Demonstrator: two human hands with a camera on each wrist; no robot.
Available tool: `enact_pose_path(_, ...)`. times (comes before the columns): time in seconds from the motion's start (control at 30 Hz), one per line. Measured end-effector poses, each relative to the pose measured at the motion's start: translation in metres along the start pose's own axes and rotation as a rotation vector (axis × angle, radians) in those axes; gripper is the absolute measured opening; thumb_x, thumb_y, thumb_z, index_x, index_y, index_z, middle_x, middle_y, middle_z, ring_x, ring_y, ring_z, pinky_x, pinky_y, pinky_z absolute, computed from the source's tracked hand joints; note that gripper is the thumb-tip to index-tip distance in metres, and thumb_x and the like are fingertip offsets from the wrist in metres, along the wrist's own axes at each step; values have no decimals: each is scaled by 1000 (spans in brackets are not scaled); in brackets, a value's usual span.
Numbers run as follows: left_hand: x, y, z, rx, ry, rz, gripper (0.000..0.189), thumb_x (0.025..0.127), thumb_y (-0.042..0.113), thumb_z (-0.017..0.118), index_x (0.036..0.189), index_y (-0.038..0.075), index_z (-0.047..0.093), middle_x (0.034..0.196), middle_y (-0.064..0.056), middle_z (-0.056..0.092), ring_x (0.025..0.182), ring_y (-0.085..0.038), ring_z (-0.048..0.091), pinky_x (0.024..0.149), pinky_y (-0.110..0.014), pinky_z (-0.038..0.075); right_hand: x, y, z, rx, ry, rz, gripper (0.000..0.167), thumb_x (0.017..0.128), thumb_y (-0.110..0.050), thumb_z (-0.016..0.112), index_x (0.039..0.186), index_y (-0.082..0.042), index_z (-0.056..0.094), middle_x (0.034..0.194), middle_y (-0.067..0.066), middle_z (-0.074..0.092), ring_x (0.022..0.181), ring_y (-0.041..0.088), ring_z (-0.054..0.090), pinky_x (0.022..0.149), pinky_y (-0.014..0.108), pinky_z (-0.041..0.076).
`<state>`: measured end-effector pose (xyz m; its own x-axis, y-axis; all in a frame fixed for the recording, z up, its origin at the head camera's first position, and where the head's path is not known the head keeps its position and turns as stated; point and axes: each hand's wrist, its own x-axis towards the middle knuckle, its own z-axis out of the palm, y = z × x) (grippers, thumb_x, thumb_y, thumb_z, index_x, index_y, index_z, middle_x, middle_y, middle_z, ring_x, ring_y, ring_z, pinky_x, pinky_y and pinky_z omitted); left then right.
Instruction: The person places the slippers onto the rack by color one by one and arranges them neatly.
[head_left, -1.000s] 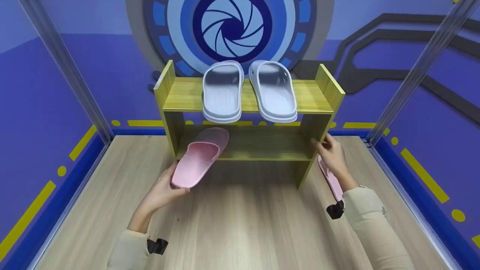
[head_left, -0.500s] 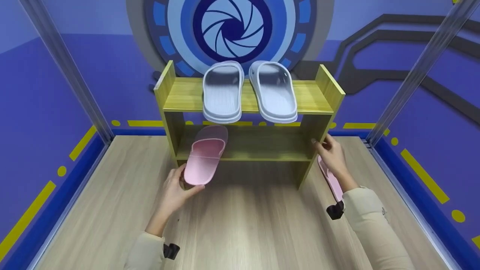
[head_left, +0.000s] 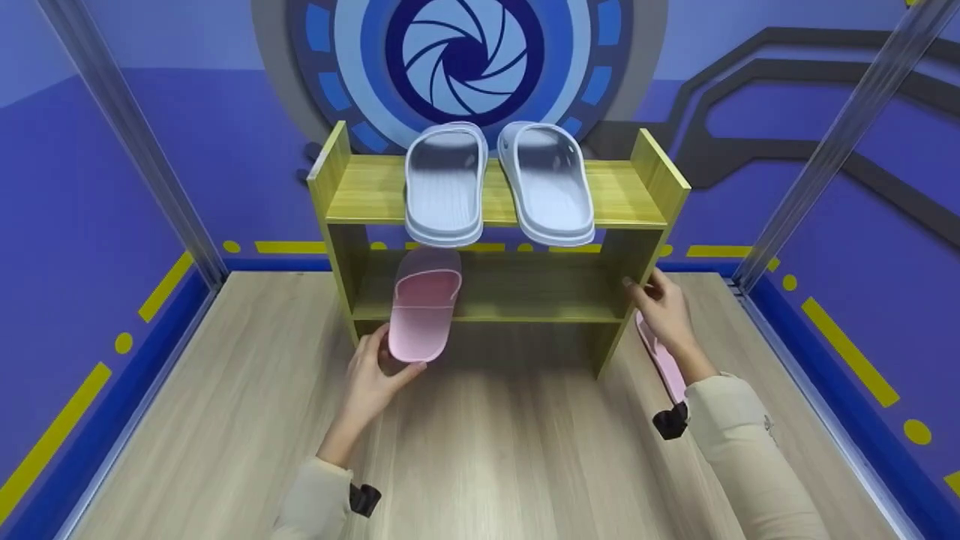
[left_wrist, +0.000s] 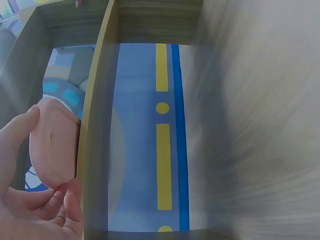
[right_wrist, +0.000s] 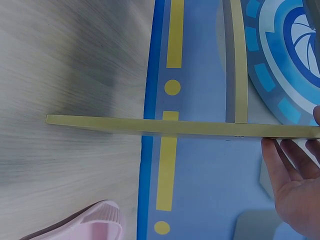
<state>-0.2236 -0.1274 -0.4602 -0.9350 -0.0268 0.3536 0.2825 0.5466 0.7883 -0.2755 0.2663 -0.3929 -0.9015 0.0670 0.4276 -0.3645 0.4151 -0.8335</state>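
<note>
A pink slipper (head_left: 421,330) lies toe-first on the lower shelf of a wooden shoe rack (head_left: 540,289), its heel end out past the shelf's front edge. My left hand (head_left: 371,382) holds that heel between thumb and fingers; the left wrist view shows the slipper's ridged sole (left_wrist: 56,145) beside the shelf board. On the rack's right side panel (right_wrist: 190,128), my right hand (head_left: 666,311) grips the edge, with the thumb on the inner side and the fingers outside. A second pink slipper (head_left: 666,367) lies on the table, partly hidden under the right forearm.
Two pale grey clogs (head_left: 446,191) stand side by side on the rack's top shelf, heels over its front edge. Behind the rack is a blue patterned wall (head_left: 225,165). Metal posts (head_left: 817,165) rise at the back corners of the wooden table (head_left: 487,465).
My left hand has moved right and slightly forward with the pink slipper, turning it from slanted to nearly straight on the lower shelf. The right hand stays on the side panel.
</note>
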Motion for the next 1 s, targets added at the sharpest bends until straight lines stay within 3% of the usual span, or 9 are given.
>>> enact_pose_path(0.23,3,0,5,3,10,9,79,66,33,76,126,-3,41,99,-12,47,88,-25,46,74,-40,40,4,14,-2,-13,-13,14,36,86,-9,55,118,6,49,109,25,54,97,35,53,73,18,44)
enact_pose_path(0.47,7,0,8,-3,14,3,78,67,33,76,127,-3,40,106,-16,48,95,-31,47,79,-44,40,8,33,-3,-62,-3,28,38,86,-21,57,118,-1,51,110,17,55,97,27,54,78,34,46)
enact_pose_path(0.83,13,1,13,-13,12,-4,77,69,34,75,127,-3,40,110,-19,46,102,-35,45,85,-48,36,8,30,-4,-67,-7,37,39,86,-22,57,119,-1,51,110,17,55,97,28,54,78,34,46)
enact_pose_path(1.0,15,0,14,-15,19,17,77,69,33,75,127,-3,39,108,-17,46,99,-34,46,83,-47,38,2,7,-1,-49,-6,26,35,87,-11,55,117,5,50,108,25,54,98,35,53,77,30,46)
